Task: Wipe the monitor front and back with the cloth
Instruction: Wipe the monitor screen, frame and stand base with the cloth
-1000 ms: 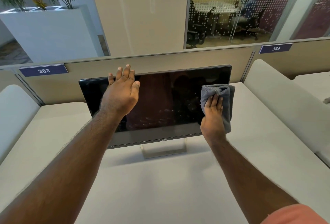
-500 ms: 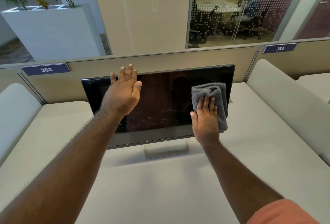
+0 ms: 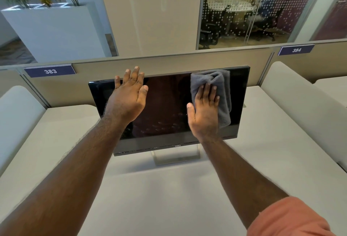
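Note:
A black flat monitor (image 3: 165, 108) stands on a silver foot on the white desk, its dark screen facing me. My left hand (image 3: 127, 100) lies flat on the upper left of the screen, fingers spread and reaching over the top edge. My right hand (image 3: 204, 111) presses a folded grey cloth (image 3: 221, 89) flat against the upper right of the screen. The cloth reaches up to the monitor's top edge. The monitor's back is hidden.
The white desk (image 3: 150, 188) ends at a beige partition (image 3: 169, 62) just behind the monitor, with labels 383 (image 3: 50, 71) and 384 (image 3: 296, 49). White padded dividers (image 3: 15, 119) flank the desk. A white planter (image 3: 56, 29) and glass-walled room lie beyond.
My right hand has slid the cloth left from the screen's right edge and then up to the top edge. My left hand has stayed in place on the screen.

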Motion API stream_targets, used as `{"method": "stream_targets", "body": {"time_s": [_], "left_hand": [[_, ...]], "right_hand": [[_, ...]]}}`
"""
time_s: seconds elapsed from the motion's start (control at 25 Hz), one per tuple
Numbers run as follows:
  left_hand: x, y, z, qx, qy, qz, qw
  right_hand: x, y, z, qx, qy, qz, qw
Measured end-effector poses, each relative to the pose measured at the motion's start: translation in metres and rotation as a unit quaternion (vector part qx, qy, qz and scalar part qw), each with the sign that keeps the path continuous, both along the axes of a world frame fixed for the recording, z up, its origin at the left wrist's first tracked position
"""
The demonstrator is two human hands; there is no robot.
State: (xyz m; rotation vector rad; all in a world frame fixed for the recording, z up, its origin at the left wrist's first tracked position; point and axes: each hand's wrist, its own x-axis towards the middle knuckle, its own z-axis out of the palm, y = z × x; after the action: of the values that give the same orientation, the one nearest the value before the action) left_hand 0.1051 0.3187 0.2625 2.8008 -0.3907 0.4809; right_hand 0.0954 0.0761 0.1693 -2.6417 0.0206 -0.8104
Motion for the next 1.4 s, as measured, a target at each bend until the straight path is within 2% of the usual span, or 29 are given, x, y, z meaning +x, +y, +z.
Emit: {"method": "stream_targets", "body": {"time_s": [0.16,0.24,0.32,0.44,0.52,0.64,0.84,0.96,1.08,1.24,1.4], "left_hand": [[-0.005,0.017,-0.001,-0.004,-0.008,0.003,1.0],[-0.006,0.027,-0.003,-0.006,-0.012,0.005,1.0],[-0.009,0.038,-0.004,-0.016,-0.014,0.01,1.0],[-0.014,0.056,-0.005,-0.024,-0.016,0.028,0.999],[-0.017,0.069,-0.007,-0.021,-0.017,0.037,0.999],[-0.019,0.085,-0.01,-0.023,-0.015,0.045,0.999],[-0.02,0.101,-0.014,-0.03,-0.016,0.053,0.998],[-0.02,0.111,-0.016,-0.029,-0.02,0.061,0.998],[-0.019,0.118,-0.017,-0.027,-0.021,0.063,0.997],[-0.02,0.121,-0.019,-0.038,-0.02,0.053,0.998],[-0.021,0.122,-0.022,-0.074,-0.013,0.036,0.997]], "right_hand": [[-0.025,0.046,-0.046,-0.091,0.033,0.101,0.99],[-0.03,0.048,-0.059,-0.114,0.033,0.113,0.987],[-0.03,0.03,-0.061,-0.108,0.045,0.057,0.991],[-0.027,-0.016,-0.057,-0.04,0.074,-0.076,0.994],[-0.023,-0.034,-0.05,0.004,0.065,-0.095,0.993],[-0.014,-0.015,-0.032,0.017,0.024,-0.058,0.998],[-0.008,0.075,-0.011,-0.077,-0.009,0.032,0.996],[-0.011,0.125,-0.018,-0.101,-0.023,0.1,0.99],[-0.021,0.139,-0.04,-0.128,-0.005,0.129,0.983],[-0.028,0.112,-0.058,-0.132,0.012,0.074,0.988],[-0.015,0.09,-0.035,-0.093,-0.001,0.004,0.996]]}}
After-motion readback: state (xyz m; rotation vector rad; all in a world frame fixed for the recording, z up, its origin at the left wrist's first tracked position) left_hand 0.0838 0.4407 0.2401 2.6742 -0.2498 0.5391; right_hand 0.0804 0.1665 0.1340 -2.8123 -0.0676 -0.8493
